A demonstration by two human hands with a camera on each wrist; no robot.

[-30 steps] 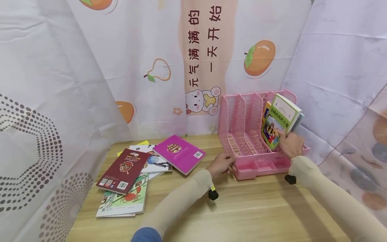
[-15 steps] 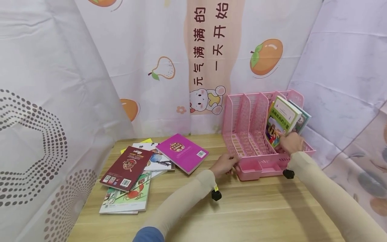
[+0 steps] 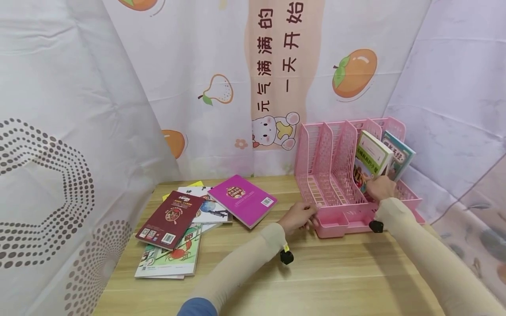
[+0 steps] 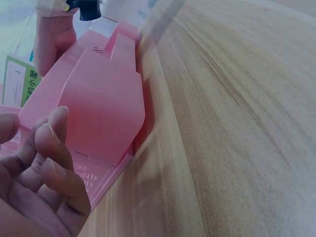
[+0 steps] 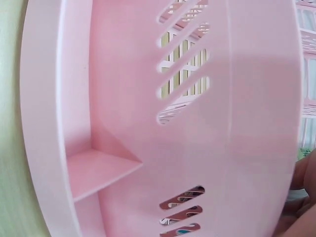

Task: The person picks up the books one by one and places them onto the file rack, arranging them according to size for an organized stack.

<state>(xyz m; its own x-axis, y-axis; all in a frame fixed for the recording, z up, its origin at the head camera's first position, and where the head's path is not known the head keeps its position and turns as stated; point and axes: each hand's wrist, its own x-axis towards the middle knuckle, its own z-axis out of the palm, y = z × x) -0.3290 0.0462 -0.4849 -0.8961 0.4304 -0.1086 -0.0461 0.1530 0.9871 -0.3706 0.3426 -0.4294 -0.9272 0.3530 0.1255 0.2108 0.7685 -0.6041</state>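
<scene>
A pink desktop book rack [image 3: 324, 175], with upright dividers and small trays along its front, stands at the right of the table. At its front left corner my left hand [image 3: 298, 216] pinches the rack's edge between thumb and fingers. My right hand [image 3: 380, 188] reaches over the front panel and grips a green-topped book [image 3: 372, 153] low down. This book leans in a right-hand compartment. Beside it, in the rightmost compartment, a teal book [image 3: 400, 156] leans. In the right wrist view the front panel [image 5: 256, 123] hides most of the hand and the book.
Several books lie loosely piled at the table's left: a dark red one [image 3: 174, 217], a white one [image 3: 209, 210] and one with a crab picture [image 3: 178, 259]. A magenta book [image 3: 242, 197] lies nearer the rack. Printed curtains [image 3: 205, 44] close off the back and sides.
The green-topped book has shifted left and slightly down in the rack with my right hand, exposing more of the teal book. My left hand stays at the rack corner. The head view has turned slightly left.
</scene>
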